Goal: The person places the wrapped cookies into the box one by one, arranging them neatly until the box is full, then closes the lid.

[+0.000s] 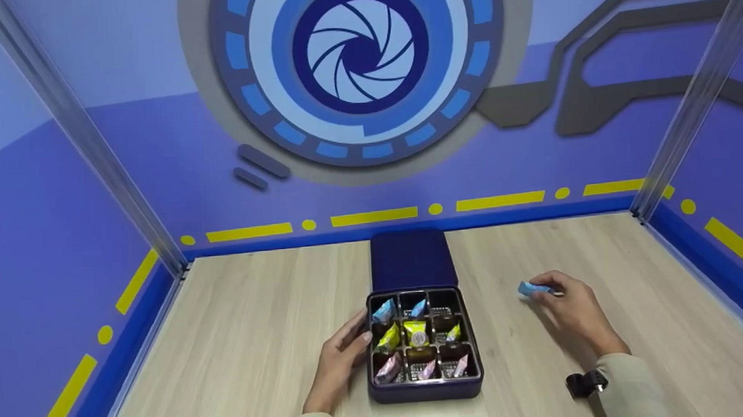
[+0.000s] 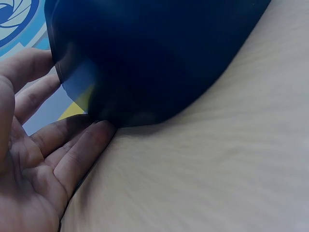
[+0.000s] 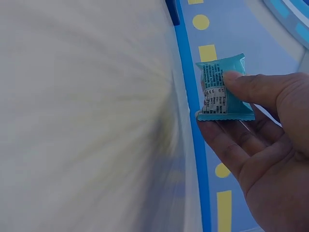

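Observation:
My right hand (image 1: 573,306) pinches a small blue wrapped candy (image 3: 224,89) between thumb and fingers, over the table to the right of a dark blue box (image 1: 426,391). The wrapper's printed back faces the right wrist camera. At the box's left wall, my left hand (image 1: 340,354) rests with fairly straight fingers (image 2: 79,152) touching its side. Inside the box, a divided tray holds blue candies (image 1: 384,311) in the back left and back middle compartments, yellow candies (image 1: 416,333) across the middle row and pink candies (image 1: 388,368) along the front row. The back right compartment shows its bare floor.
The box's lid (image 1: 412,260) lies folded back behind it, near the rear wall. A light wood table (image 1: 257,326) carries everything. Blue printed panels (image 1: 371,196) and metal corner posts (image 1: 687,107) enclose the back and both sides.

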The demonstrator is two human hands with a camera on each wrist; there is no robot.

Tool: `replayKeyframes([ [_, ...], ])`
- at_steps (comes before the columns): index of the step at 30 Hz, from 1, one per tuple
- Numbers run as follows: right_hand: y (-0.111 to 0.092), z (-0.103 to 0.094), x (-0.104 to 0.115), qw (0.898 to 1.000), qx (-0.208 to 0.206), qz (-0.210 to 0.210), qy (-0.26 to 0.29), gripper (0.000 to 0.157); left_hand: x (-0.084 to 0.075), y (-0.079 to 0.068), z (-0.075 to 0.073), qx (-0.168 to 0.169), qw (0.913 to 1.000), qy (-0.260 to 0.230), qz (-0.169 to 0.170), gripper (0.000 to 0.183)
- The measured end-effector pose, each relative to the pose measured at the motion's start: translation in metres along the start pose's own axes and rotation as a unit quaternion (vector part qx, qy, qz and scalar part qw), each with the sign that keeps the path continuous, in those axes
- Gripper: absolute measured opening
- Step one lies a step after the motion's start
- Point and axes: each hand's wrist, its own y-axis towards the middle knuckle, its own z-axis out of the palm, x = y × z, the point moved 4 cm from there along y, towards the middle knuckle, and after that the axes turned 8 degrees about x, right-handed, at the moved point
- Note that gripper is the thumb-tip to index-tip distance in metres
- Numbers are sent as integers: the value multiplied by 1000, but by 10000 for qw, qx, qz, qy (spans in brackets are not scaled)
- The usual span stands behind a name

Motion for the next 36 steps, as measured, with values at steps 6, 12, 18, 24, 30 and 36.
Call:
replayKeyframes([
  [6,2,1,2,9999,93,-19,55,21,0,0,-1,-11,10000,-7,45,55],
  [12,5,3,4,9998,159,-143,29,21,1,0,-1,-25,10000,-11,38,56],
  [18,6,7,9,9997,190,-120,-34,19,1,0,-1,-20,10000,-35,40,56],
  [24,9,12,14,9997,193,-131,-58,19,1,0,0,24,9999,-152,7,57],
  [30,12,18,19,9996,222,-160,-58,19,1,-1,0,56,9997,-229,16,58],
  [36,17,24,26,9993,302,-236,18,17,1,0,0,71,9998,-173,79,57],
])
